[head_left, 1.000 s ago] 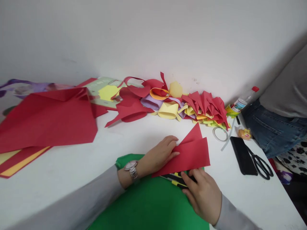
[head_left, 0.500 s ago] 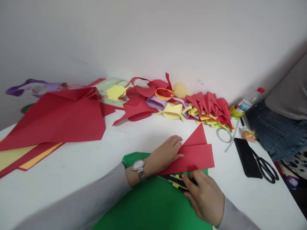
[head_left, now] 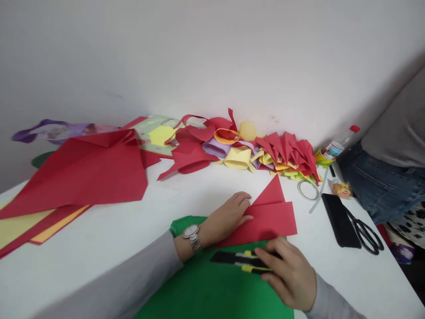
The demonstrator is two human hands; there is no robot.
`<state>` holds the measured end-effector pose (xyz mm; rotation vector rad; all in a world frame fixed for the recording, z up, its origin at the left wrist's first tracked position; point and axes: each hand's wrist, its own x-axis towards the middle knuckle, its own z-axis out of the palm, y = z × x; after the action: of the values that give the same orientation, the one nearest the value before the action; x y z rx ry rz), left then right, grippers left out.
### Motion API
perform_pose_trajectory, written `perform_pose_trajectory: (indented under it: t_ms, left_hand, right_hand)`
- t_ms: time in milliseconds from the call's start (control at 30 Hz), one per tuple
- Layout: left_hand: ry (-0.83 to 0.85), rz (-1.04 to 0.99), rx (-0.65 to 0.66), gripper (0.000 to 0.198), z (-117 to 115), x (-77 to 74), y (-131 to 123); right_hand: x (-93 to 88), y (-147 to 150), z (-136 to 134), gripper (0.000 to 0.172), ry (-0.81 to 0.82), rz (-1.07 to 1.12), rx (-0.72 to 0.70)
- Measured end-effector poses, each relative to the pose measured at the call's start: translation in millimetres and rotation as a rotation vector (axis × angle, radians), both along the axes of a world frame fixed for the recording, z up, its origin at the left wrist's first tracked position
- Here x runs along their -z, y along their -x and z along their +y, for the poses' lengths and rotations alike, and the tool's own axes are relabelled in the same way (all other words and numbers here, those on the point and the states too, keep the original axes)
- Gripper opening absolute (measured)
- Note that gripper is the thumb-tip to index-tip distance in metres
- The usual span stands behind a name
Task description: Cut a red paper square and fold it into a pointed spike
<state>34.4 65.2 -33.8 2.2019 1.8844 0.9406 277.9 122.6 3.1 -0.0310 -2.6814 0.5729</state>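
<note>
Widest before us is the white table (head_left: 83, 252), and toward six o'clock we have a green sheet (head_left: 212, 290). At the sheet's one o'clock side lies our folded red paper (head_left: 265, 221). At the paper's five o'clock, our right hand (head_left: 290, 274) is curled tight around a handle; at its nine o'clock, our left hand (head_left: 229, 217) rests on it, fingers loosely extended, clenching nothing. Smallest is the black-and-yellow cutter (head_left: 244, 261) in that right-hand grip, blade toward nine o'clock over the green.

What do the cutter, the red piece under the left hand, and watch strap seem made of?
Cutter: dark blade, probably metal by its thin shape; black-and-yellow body looks plastic, from even colours. Red piece: matte paper or card, by its flat fold. Watch strap: likely metal, shiny silvery links.
</note>
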Motion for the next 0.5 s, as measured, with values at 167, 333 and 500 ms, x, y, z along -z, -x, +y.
perform_pose_trajectory:
  t_ms: [167, 333, 500]
  left_hand:
    - [0.017, -0.121, -0.014, 0.016, -1, -2.1, 6]
    - [0.026, -0.219, -0.038, 0.025, 0, -6.2, 13]
    - [0.166, -0.494, -0.148, 0.029, -2, -14.9, 21]
  right_hand:
    - [-0.1, -22, 44, 0.042, 0.16, 0.341, 0.42]
    - [6.5, -39, 99, 0.045, 0.598, 0.841, 0.963]
    - [-2.8, -56, 139, 0.047, 1.078, 1.159, 1.175]
